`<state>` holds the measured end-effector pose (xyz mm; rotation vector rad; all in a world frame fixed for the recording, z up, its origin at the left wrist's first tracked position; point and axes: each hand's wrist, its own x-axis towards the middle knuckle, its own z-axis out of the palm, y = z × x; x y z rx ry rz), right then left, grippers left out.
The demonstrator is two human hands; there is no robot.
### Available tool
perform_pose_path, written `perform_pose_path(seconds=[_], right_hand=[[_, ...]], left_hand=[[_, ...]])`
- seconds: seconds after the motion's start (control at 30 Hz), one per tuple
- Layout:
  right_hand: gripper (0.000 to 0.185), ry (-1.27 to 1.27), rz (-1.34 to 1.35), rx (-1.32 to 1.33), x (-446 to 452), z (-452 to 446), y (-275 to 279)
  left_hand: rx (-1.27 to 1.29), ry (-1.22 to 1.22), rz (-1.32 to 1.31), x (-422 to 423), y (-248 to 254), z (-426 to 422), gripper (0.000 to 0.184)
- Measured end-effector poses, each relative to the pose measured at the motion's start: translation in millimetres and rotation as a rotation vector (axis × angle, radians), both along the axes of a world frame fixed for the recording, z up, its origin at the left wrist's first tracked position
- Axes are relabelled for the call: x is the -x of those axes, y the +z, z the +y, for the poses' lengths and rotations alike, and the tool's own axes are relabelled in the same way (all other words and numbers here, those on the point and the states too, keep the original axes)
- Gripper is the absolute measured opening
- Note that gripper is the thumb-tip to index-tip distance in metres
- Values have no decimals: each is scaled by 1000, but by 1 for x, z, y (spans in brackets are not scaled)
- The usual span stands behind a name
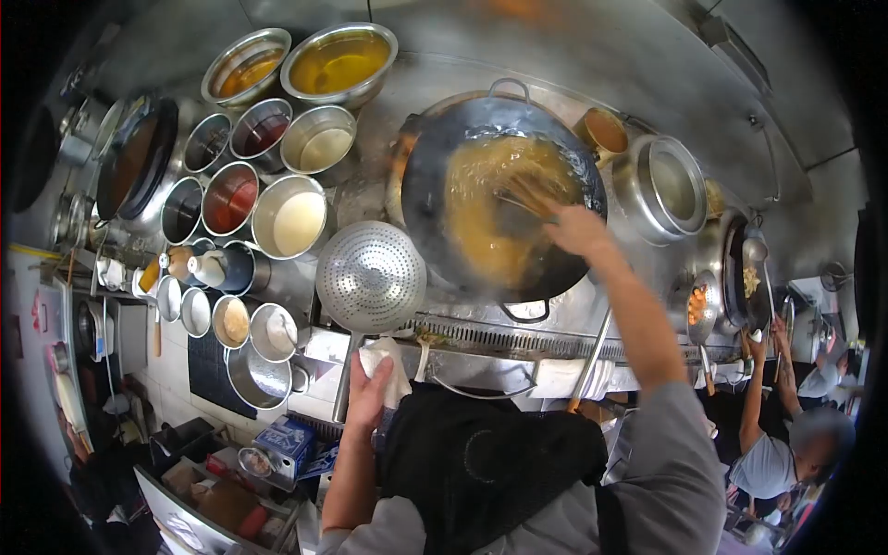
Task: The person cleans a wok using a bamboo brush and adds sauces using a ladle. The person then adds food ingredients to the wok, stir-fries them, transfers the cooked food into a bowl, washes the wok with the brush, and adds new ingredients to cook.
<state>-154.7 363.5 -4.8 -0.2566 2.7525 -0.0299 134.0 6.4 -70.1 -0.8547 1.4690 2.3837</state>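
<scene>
My right hand [575, 231] is closed round a bamboo wok brush [527, 190], whose bristles sit in the brownish water of a big black wok [430, 199]. The water looks stirred up and partly blurred. Down at the stove's front edge, my left hand [368, 388] grips a folded white cloth [388, 359]. A perforated metal strainer [372, 276] lies left of the wok, above my left hand.
Steel pots of sauces stand on the left, among them one of red sauce [231, 197] and one of cream-coloured liquid [298, 222]. Bowls of yellow oil [339, 63] are behind. A steel pot [673, 185] stands right of the wok. Another person [777, 453] works farther right.
</scene>
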Motion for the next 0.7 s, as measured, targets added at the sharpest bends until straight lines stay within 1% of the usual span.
perform_pose_path(seconds=[0.03, 0.07, 0.1, 0.13, 0.17, 0.23, 0.3, 0.33, 0.37, 0.4, 0.43, 0.5, 0.53, 0.57, 0.6, 0.63, 0.67, 0.7], right_hand=[[54, -43, 24, 32, -1, -28, -11], [58, -44, 11, 50, -3, -45, -35], [60, -63, 8, 82, -19, -65, -33], [62, 10, 55, 47, -38, -69, -41], [62, -29, -110, 138, -54, -74, -15], [58, 76, -31, 62, -90, -42, -18], [60, 18, -132, -162, -101, -13, 12], [63, 0, -121, -289, -95, 10, 6], [66, 2, -55, -375, -82, 29, 0], [67, -61, 104, -401, -63, 48, -23], [66, -132, 131, -290, -42, 39, -13], [69, -175, 267, -100, 3, 18, -48], [70, -306, 156, 81, 15, -19, -36], [68, -323, 210, 366, 29, -35, -67], [69, -446, 103, 616, 26, -66, -62], [72, -391, 55, 775, 26, -81, -82], [71, -473, -81, 968, 8, -109, -55], [67, -487, -147, 993, -4, -123, -38]], left_hand=[[18, 12, 38, 3, -1, 3, 49], [36, 21, 73, 6, -2, 4, 44], [36, 13, 63, 8, -4, 6, 44], [35, -1, 66, 11, -4, 7, 44], [34, -21, 58, 13, -2, 8, 45], [30, -49, 49, 17, 2, 8, 45], [-18, -40, 14, 16, 9, 8, 61], [-17, -32, 11, 15, 8, 6, 61], [-25, -5, 15, 12, 7, 3, 59], [-32, 27, 21, 8, 6, 0, 56], [-26, 34, 2, 4, 3, -4, 48], [-22, 65, -3, -6, -9, -8, 45], [-25, 82, -5, -9, -14, -10, 42], [-14, 88, -5, -10, -16, -10, 42], [-16, 100, -3, -12, -16, -9, 39], [-21, 104, 1, -13, -15, -8, 36], [-15, 87, 6, -11, -14, -5, 36], [-51, 95, 6, -9, -12, -1, 34]])
